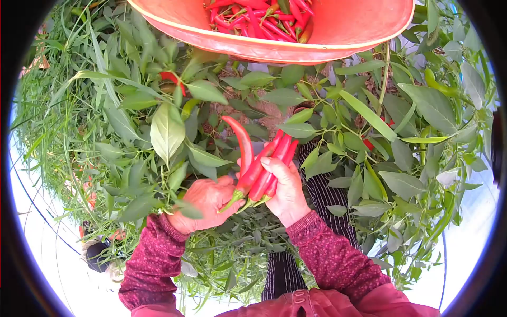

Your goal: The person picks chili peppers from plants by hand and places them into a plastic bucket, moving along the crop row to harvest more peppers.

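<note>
Several long red chili peppers (260,175) are bunched in my right hand (288,187), the thumb pressed across them and their green stems pointing down to the left. Just beside it, my left hand (203,205) is closed, its fingertips against the bunch. A single curved red chili (242,138) rises from between the two hands; its lower end, at my left fingertips, is hidden behind the bunch. Pepper leaves partly cover the left wrist.
An orange-red tub (348,31) at the top holds a heap of red chilies (259,20). Leafy pepper plants (428,111) surround the hands, with a red chili (173,80) hanging at upper left. Striped trouser legs (330,201) show below. White sheeting (47,222) lies at the lower left.
</note>
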Action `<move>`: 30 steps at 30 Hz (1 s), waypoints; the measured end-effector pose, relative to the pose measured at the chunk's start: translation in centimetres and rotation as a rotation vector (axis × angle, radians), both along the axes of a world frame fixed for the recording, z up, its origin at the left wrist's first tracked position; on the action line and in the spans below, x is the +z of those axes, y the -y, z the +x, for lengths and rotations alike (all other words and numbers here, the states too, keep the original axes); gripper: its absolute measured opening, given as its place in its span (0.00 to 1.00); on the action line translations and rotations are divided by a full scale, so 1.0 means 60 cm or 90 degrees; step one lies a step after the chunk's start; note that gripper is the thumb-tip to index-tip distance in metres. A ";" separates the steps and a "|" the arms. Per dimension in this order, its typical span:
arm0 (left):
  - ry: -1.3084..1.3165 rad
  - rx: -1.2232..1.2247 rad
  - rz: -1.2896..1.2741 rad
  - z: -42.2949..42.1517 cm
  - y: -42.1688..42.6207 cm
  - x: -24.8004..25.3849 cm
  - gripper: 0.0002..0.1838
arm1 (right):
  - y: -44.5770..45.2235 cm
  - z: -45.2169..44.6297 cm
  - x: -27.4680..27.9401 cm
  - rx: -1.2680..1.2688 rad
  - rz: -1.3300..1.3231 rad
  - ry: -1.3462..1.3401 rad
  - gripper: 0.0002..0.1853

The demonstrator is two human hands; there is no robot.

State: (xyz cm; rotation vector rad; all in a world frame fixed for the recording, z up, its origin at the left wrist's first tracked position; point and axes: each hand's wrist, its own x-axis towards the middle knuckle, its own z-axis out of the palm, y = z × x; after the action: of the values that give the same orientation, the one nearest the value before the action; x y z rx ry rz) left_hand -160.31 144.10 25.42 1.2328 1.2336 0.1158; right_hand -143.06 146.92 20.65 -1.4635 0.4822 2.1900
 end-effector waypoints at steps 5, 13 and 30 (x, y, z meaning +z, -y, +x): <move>0.117 0.012 -0.194 -0.032 -0.029 -0.028 0.05 | -0.015 0.005 -0.002 0.010 -0.001 0.029 0.20; -0.187 0.917 -0.109 -0.099 -0.087 -0.177 0.21 | -0.025 0.008 0.000 0.024 -0.005 0.094 0.18; -0.097 1.171 -0.085 -0.153 -0.133 -0.252 0.30 | 0.012 0.016 0.007 0.031 -0.033 0.055 0.20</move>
State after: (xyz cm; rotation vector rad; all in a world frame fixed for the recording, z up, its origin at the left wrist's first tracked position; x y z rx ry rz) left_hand -169.52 152.06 10.29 -0.3584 2.0819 1.2311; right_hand -142.08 146.21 21.05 -1.6061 0.4809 2.1554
